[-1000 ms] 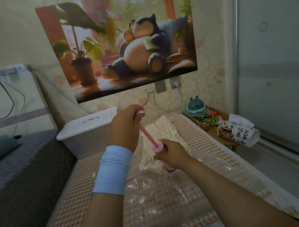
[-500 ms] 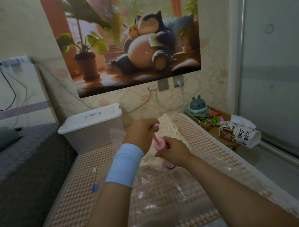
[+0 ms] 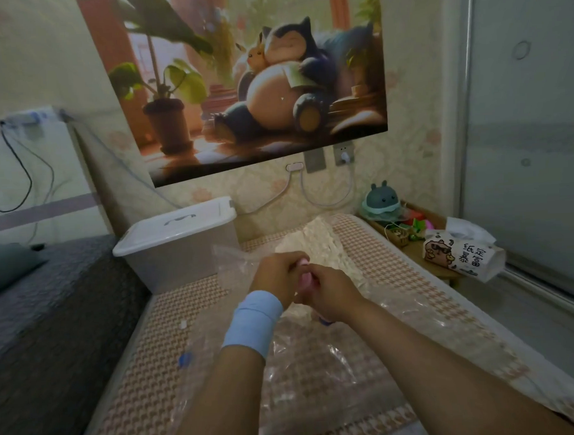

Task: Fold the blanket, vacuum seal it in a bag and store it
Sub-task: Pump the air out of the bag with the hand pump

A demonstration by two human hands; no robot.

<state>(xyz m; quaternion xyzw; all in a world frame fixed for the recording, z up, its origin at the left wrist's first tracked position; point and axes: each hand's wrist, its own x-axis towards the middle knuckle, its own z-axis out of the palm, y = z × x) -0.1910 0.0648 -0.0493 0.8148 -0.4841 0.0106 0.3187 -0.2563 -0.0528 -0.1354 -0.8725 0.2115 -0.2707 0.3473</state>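
A clear vacuum bag (image 3: 305,364) lies along the patterned mattress (image 3: 145,381). Inside it, at the far end, sits the folded cream blanket (image 3: 323,245). A pink hand pump (image 3: 304,278) stands on the bag over the blanket. My left hand (image 3: 276,270), with a blue wristband, grips the pump's handle, pushed down close to the barrel. My right hand (image 3: 330,294) grips the pump's barrel just below; the base is mostly hidden by it. A blue slider clip (image 3: 185,358) sits on the bag's left edge.
A white lidded storage box (image 3: 178,235) stands at the mattress's far left. A grey bed (image 3: 37,320) runs along the left. At the right, a low wooden shelf (image 3: 412,244) carries a tissue pack (image 3: 461,254) and small toys. Cables hang from wall sockets.
My left hand has pushed the pump handle down from its raised, pulled-out position until it meets my right hand. The pink rod is no longer visible. The view shifted slightly.
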